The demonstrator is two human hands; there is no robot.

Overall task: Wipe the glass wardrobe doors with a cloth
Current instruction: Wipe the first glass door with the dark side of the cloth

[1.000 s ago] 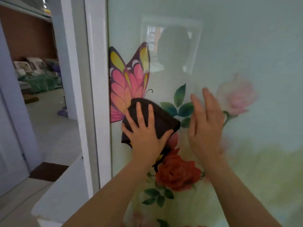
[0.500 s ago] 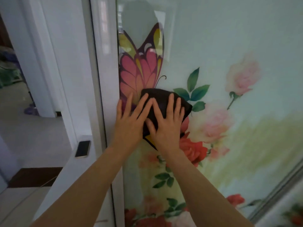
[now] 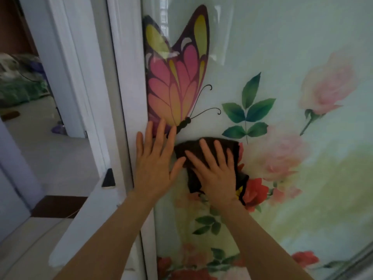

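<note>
Fingers straight, the right hand (image 3: pixel 216 170) presses a dark brown cloth (image 3: pixel 210 146) flat against the glass wardrobe door (image 3: pixel 282 47), just below the printed butterfly (image 3: pixel 177 77) and beside a red rose (image 3: pixel 256 190). The left hand (image 3: pixel 156 158), also spread flat, rests on the glass by the white frame (image 3: pixel 129 77), its thumb touching the cloth's edge.

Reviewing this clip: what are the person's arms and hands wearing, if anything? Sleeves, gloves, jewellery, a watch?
Nothing is worn that shows. Both forearms are bare up to the frame's bottom edge, with no sleeve in view. The left hand and the right hand have no gloves, and no rings, watch or bracelet show on the fingers or wrists.
</note>
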